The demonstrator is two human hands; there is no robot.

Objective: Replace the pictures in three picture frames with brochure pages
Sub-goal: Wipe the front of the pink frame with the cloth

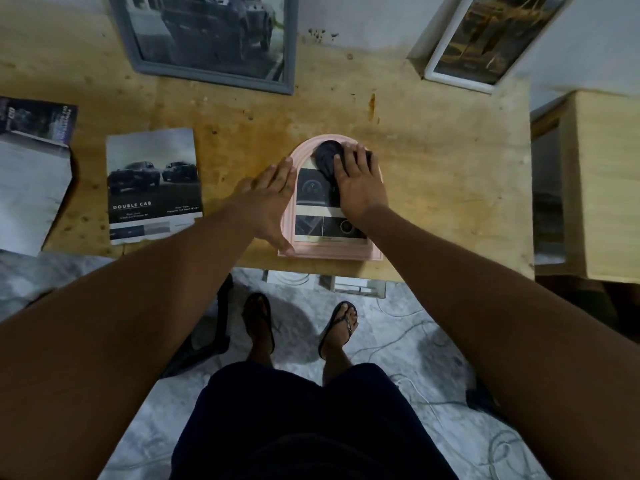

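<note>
From the head view, a pink arched picture frame [329, 253] lies flat near the front edge of the table [443, 161], with a brochure page [313, 190] inside it. The left hand [268, 199] rests flat with straight fingers on the frame's left rim. The right hand [360, 183], fingers spread, presses a dark cloth [323, 154] onto the arch. A "DOUBLE CAB" brochure [154, 185] lies to the left.

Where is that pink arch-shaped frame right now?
In the head view the pink frame lies at the near edge of the table, right of centre, under the left hand and right hand, with the Double Cab brochure to its left.
</note>
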